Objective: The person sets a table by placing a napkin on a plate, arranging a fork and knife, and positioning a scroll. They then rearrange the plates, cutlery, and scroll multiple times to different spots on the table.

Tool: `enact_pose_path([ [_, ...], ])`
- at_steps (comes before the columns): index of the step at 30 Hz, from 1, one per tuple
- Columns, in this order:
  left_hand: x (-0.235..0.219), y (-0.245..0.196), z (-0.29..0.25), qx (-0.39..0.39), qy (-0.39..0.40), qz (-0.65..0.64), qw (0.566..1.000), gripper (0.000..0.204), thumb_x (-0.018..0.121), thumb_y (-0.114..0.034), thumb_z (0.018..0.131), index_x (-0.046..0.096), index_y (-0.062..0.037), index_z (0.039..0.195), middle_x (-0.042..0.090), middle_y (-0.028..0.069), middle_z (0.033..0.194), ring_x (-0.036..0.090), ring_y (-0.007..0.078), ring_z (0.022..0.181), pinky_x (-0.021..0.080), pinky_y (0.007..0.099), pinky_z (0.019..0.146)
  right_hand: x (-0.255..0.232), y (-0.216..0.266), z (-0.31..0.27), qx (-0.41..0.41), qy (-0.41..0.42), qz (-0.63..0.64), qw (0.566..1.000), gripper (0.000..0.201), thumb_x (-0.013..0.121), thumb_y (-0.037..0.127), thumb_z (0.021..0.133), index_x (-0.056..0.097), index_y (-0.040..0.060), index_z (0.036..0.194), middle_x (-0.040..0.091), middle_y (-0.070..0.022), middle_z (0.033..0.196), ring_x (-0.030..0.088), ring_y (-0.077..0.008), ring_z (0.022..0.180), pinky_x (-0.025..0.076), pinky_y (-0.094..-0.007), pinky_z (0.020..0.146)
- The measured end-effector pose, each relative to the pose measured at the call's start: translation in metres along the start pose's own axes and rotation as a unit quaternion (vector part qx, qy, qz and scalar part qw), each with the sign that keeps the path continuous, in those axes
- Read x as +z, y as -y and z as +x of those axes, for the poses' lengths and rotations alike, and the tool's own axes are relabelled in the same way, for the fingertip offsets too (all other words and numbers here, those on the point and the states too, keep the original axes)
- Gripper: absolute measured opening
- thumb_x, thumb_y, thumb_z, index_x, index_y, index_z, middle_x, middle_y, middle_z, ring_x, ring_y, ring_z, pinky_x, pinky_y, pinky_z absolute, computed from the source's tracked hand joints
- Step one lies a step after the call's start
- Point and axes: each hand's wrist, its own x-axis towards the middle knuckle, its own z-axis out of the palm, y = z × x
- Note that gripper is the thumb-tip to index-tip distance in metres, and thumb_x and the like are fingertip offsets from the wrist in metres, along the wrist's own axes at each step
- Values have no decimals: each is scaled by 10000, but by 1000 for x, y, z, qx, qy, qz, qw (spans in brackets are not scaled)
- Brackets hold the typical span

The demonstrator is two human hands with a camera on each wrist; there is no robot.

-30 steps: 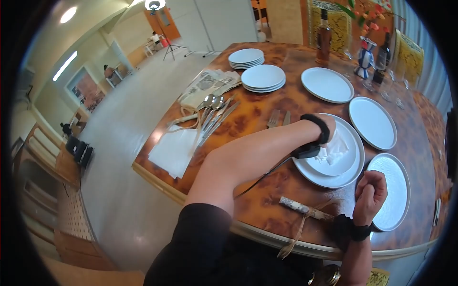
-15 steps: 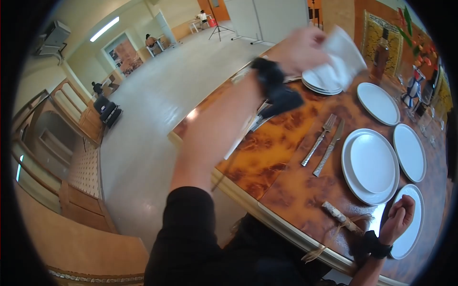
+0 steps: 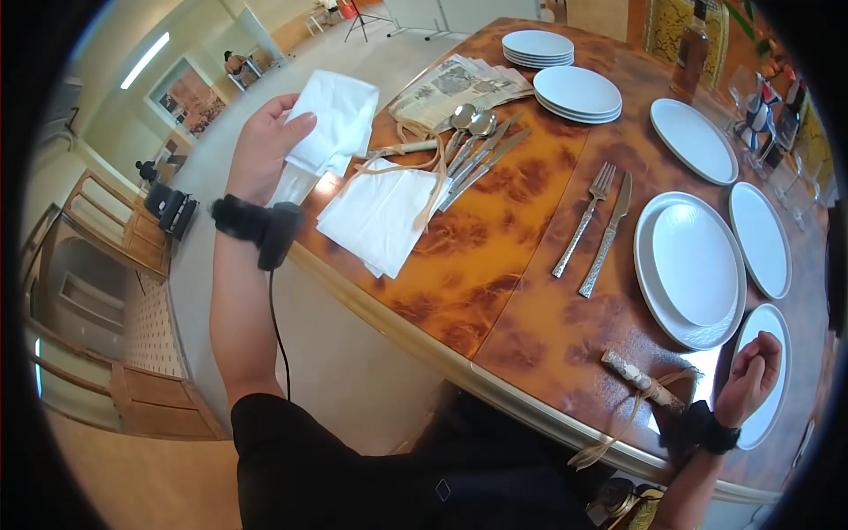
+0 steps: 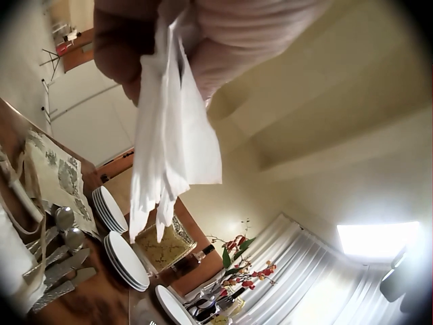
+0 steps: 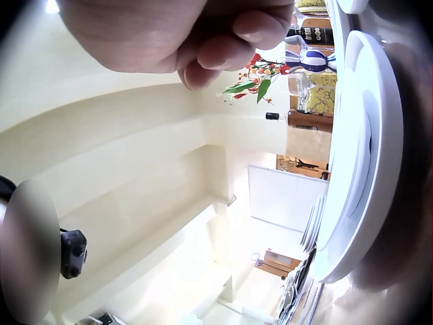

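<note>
My left hand pinches a folded white napkin above the table's left edge. In the left wrist view the napkin hangs down between thumb and fingers. More white napkins lie below it on the table, beside spoons and knives. A small plate sits on a larger plate, with a fork and a knife to their left. My right hand holds nothing, its fingers loosely curled, over a flat plate at the right.
Two plate stacks and printed papers lie toward the back. A twine-tied roll rests near the front edge. Two more flat plates stand at right, near a bottle, glasses and a flower vase.
My left hand has lifted the napkin off the small plate and carried it left, past the plate stacks, to beyond the table's left edge. My right hand stays by the right-hand plate.
</note>
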Motion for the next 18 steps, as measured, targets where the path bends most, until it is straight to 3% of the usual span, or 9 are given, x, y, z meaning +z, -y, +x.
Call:
enact_pose_path([
  [8, 30, -4, -16, -20, 45, 84, 995, 416, 525, 17, 768, 419, 21, 1170, 599, 123, 996, 588, 137, 862, 462, 252, 775, -1, -1, 1, 12, 5, 1, 1000, 245, 341, -36, 820, 537, -2, 963, 461, -3, 703, 349, -25, 529, 260, -148, 452],
  [14, 36, 2, -26, -45, 88, 70, 993, 473, 554, -2, 769, 392, 7, 1213, 592, 110, 1036, 590, 127, 874, 463, 242, 782, 2, 5, -2, -4, 11, -3, 1000, 250, 335, -39, 813, 537, -3, 955, 460, -3, 693, 351, -26, 530, 265, -150, 451],
  [18, 38, 17, -34, -83, 57, 19, 995, 457, 554, 20, 750, 410, 18, 1184, 596, 108, 990, 578, 128, 869, 465, 246, 772, 6, 9, -4, -21, 16, -18, 999, 255, 326, -46, 790, 529, -8, 938, 453, -5, 684, 347, -32, 523, 268, -156, 449],
])
